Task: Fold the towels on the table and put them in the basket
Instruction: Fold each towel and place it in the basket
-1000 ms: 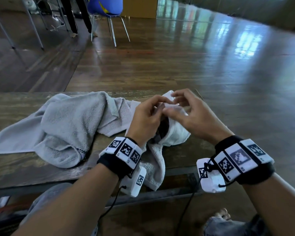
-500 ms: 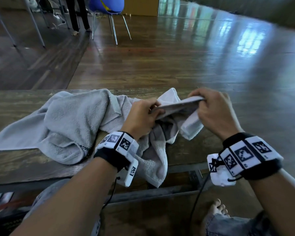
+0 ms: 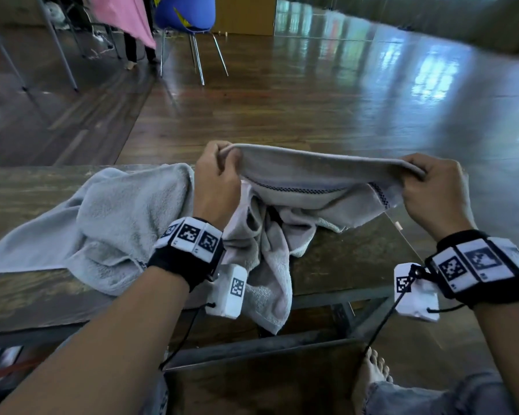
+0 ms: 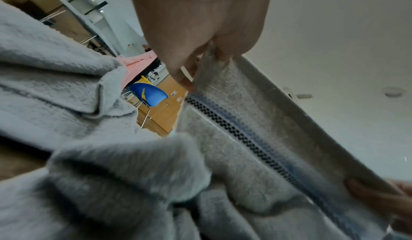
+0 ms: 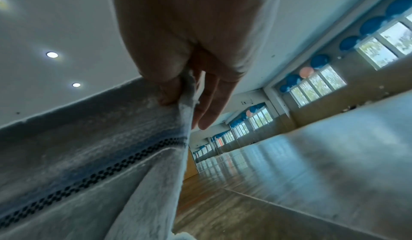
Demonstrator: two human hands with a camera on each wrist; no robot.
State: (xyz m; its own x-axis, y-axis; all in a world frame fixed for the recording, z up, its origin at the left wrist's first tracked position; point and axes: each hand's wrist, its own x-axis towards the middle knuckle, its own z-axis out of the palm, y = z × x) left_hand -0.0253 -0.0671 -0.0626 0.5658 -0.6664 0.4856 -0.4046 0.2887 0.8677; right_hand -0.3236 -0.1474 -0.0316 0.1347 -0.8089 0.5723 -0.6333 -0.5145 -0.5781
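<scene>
I hold a pale grey towel (image 3: 306,181) with a dark checked stripe stretched between both hands above the wooden table (image 3: 27,295). My left hand (image 3: 219,172) pinches its left top corner, seen close in the left wrist view (image 4: 200,67). My right hand (image 3: 426,181) pinches the right top corner, thumb against fingers (image 5: 178,88). The rest of this towel hangs crumpled over the table's near edge. A second, light grey towel (image 3: 108,223) lies bunched on the table to the left. No basket is in view.
The table's right edge (image 3: 402,235) is just under my right hand, with wood floor beyond. A blue chair (image 3: 189,16) and metal table legs stand at the back left. My bare foot (image 3: 372,375) is below the table.
My hands have moved apart and upward, drawing the towel's top edge out taut between them; earlier they were close together working at the bunched cloth.
</scene>
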